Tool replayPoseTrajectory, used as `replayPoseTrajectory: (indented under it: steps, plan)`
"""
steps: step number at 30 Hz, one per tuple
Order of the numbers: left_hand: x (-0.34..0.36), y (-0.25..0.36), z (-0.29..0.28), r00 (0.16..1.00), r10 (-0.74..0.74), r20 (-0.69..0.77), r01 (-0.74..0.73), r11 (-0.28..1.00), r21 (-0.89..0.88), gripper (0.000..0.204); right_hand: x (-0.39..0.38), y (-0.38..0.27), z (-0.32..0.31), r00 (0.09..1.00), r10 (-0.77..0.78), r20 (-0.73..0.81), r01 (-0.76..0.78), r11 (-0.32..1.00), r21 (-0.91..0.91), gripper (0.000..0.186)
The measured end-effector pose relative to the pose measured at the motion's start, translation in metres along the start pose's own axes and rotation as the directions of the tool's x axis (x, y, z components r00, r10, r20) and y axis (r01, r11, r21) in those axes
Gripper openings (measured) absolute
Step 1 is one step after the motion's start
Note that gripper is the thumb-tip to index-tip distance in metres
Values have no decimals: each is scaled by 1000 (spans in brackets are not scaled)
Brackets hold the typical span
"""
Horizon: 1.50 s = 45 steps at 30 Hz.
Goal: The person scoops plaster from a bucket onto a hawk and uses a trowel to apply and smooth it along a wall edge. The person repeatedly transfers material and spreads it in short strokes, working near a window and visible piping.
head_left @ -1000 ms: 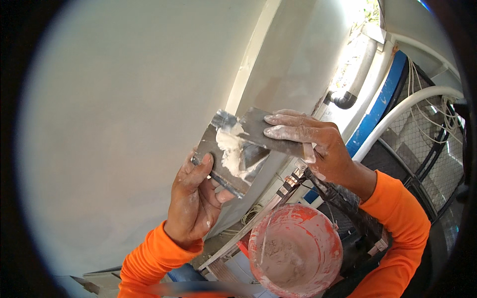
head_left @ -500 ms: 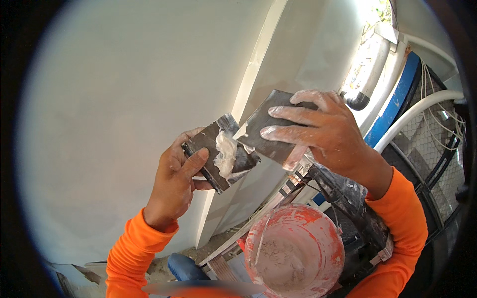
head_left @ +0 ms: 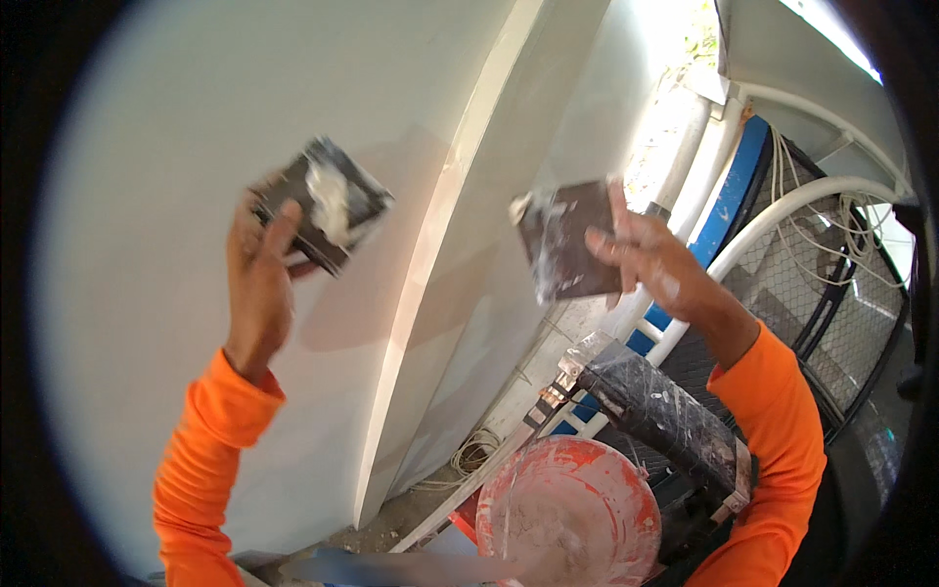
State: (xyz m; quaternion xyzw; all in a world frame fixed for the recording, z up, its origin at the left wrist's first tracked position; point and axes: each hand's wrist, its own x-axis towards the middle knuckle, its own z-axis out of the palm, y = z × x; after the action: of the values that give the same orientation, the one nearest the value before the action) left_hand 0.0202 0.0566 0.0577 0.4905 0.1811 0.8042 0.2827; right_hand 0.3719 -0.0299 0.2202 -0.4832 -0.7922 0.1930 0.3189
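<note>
My left hand (head_left: 256,284) is closed on a dark, square putty scraper (head_left: 364,201), thumb on top and fingers underneath. A lump of white putty (head_left: 331,205) lies across its face. Well apart from it, my right hand (head_left: 665,269) grips a second dark square scraper (head_left: 577,235) by its right side. White smears mark that blade, and a small dab of putty sits at its upper left corner. Whitish residue coats the right fingers. Below both hands stands a red bucket (head_left: 641,489), splashed with dried white and holding pale compound at the bottom.
A pale wall (head_left: 176,323) fills the left, with a raised strip (head_left: 430,264) running down it. Beside the bucket is a black, plaster-stained ladder top (head_left: 665,411). White pipe railing (head_left: 782,225) and wire mesh stand at right; coiled cable (head_left: 474,452) lies on the floor.
The two scrapers have moved apart: the left one left and upward, holding its putty. My right hand has turned its scraper, so the smeared face now shows.
</note>
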Motion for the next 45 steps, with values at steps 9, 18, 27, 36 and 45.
replayPoseTrajectory:
  steps: [9,18,27,36,45]
  plan:
    - [140,4,-23,823,488,291,-537,836,118,33,116,-65,-65,667,-740,86,174,42,-984,52]
    - [113,0,-63,755,367,543,-531,828,179,31,215,-110,-28,804,-567,-182,-381,-256,-888,39]
    - [110,2,-85,715,388,581,-552,823,130,30,261,-92,0,783,-605,-143,-467,-421,-778,49]
    - [120,6,-92,728,398,558,-561,813,153,36,278,-56,27,811,-564,-155,-477,-483,-734,49]
    - [119,4,-89,734,351,581,-549,810,206,37,273,-83,28,836,-504,-216,-471,-457,-754,55]
